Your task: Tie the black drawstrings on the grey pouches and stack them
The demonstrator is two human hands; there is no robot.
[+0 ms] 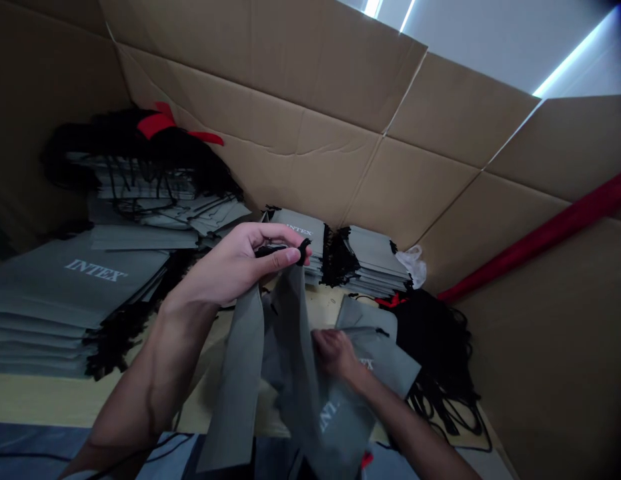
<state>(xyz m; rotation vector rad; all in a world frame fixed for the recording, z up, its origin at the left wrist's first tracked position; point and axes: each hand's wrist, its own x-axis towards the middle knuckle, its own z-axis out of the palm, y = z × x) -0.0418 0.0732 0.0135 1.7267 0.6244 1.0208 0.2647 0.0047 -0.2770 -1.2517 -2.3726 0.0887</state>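
Note:
My left hand (240, 263) pinches the black cord end at the top of a grey drawstring bag (293, 340) between thumb and fingers. The bag hangs down in front of me, with a long grey flap beside it. White lettering shows low on its right side. Against the right side of that bag, my right hand (335, 353) is curled into a fist and blurred; what is inside it is hidden. Behind the right hand lie more grey INTEX bags (397, 353), loose on the table (325, 307).
Stacked grey INTEX bags (50, 287) stand at left, with black cords (195, 160) and a red strip (157, 125) behind. Two more bag stacks (375, 257) sit against the cardboard wall (330, 140). At right are a black cord bundle (440, 347) and a crumpled clear plastic bag (414, 267).

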